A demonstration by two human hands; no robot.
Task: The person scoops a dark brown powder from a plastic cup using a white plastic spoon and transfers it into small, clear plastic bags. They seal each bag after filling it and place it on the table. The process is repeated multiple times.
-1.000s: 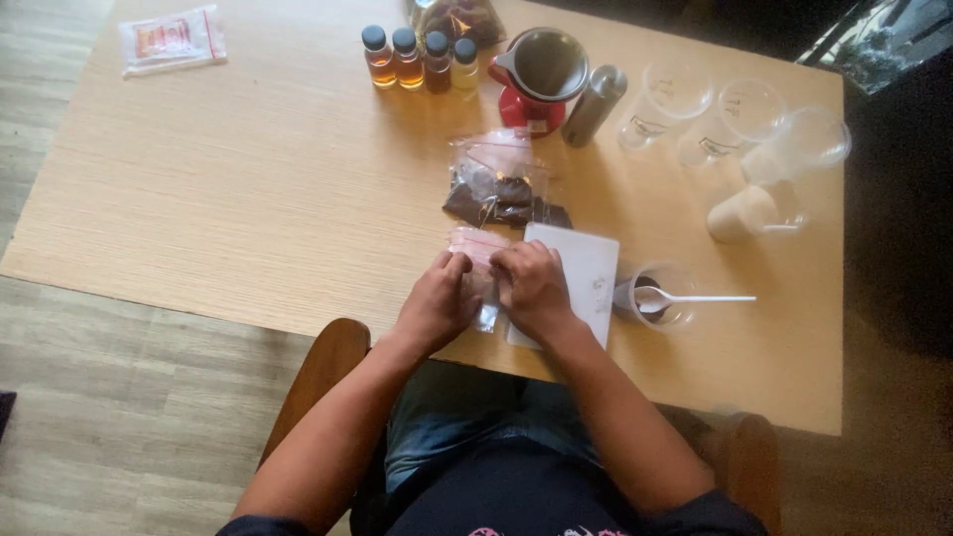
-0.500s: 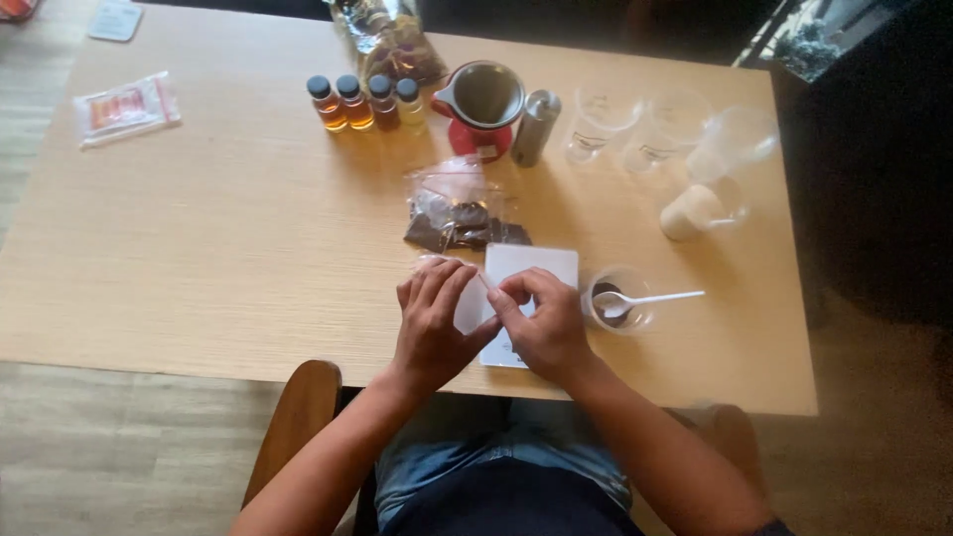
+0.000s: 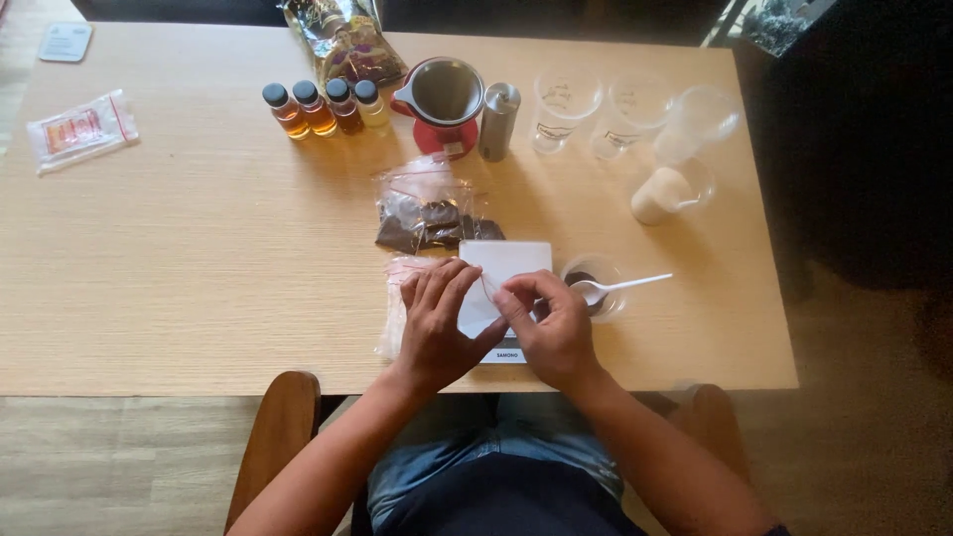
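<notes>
Apparently thin clear plastic pouch [image 3: 475,298]: light, limp, slippery film, lying at near desk [image 3: 199,258] edge over white flat scale [image 3: 511,266]. Left hand [image 3: 437,333] fingers spread, pressing pouch flat. Right hand [image 3: 551,328] pinching top edge; best hold at sealed rim.

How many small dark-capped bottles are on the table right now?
4, standing in a row at the far side of the wooden table, left of the red pitcher: two amber bottles, a darker brown one, and a pale yellow one. None looks hidden.
</notes>
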